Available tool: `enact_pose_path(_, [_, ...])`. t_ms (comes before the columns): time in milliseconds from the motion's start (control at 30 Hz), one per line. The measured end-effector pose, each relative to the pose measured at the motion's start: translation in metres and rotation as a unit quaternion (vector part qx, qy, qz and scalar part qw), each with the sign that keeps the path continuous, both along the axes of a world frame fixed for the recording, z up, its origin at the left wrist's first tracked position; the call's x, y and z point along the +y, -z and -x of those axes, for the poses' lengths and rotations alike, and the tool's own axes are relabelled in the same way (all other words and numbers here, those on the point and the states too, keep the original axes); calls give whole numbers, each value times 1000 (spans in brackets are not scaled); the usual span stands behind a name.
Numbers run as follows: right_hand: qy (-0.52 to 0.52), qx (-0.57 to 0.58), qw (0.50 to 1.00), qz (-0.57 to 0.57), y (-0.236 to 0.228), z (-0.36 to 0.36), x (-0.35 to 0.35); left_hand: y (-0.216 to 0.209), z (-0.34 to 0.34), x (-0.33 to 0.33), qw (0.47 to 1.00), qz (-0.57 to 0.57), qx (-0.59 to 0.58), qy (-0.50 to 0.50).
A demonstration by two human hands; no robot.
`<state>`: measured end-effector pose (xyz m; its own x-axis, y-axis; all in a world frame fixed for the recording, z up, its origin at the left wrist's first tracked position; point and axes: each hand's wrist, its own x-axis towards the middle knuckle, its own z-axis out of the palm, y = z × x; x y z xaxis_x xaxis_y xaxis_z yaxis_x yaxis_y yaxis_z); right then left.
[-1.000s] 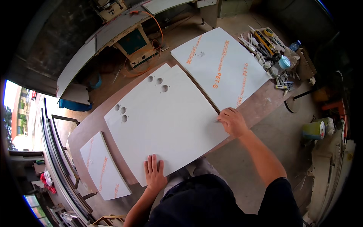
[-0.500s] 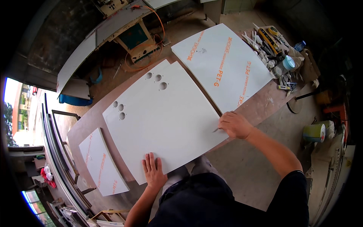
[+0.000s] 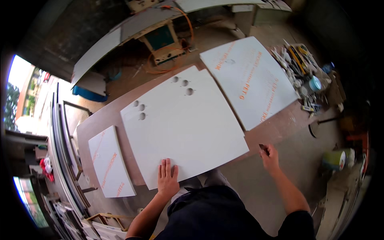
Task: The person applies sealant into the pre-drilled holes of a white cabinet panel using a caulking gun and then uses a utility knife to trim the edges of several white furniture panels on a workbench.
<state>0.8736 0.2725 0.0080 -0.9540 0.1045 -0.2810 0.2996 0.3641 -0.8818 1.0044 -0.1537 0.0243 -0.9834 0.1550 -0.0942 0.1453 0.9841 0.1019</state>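
Observation:
A large white panel (image 3: 188, 132) lies on the brown table, with two clusters of round recessed holes near its far left edge. My left hand (image 3: 168, 180) rests flat on its near left corner, fingers stretched out. Beyond the panel's near right corner, my right hand (image 3: 271, 158) is raised and apart from it. Pinched between its thumb and fingers is a small dark flat blade (image 3: 262, 147); its exact kind is too small to tell.
Film-covered white panels with orange print lie on either side: a larger one (image 3: 252, 80) at the right, a smaller one (image 3: 112, 164) at the left. Tools and a jar (image 3: 315, 84) crowd the table's (image 3: 276, 128) far right end. Paint cans (image 3: 334, 160) stand on the floor.
My right hand has come off the white panel's right edge and moved right and nearer me, still holding the blade. My left hand stays on the panel. The whole view has shifted slightly.

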Motion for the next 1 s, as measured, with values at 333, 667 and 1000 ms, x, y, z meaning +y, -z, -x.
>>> enact_pose_path(333, [27,-142,981,133,31,31,-53,11,-54,-60,842,-252,40,-474])
enact_pose_path(667, [149,-64,919,359,-18,31,-43,-48,-65,-73,596,-602,-265,-460])
enact_pose_path(1000, [246,-22,927,283,-43,38,-121,5,15,-65,524,-551,-8,-649])
